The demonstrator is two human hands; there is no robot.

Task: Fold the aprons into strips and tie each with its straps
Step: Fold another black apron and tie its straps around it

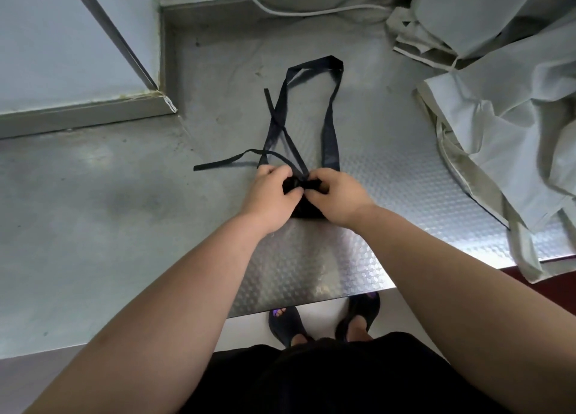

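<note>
A black apron (307, 209), folded into a narrow strip, lies on the steel table (311, 270) and is mostly hidden under my hands. Its neck loop (330, 102) stretches away from me. One thin strap end (224, 162) trails left and another strap end (268, 97) points away. My left hand (271, 195) and my right hand (335, 195) meet over the strip, and each pinches the black straps at a knot (304, 184) between them.
A heap of pale grey aprons (498, 102) covers the table's right side and hangs over its front edge. A white cable (311, 10) runs along the back. A raised steel ledge (93, 111) borders the left. My sandalled feet (324, 317) show below the table edge.
</note>
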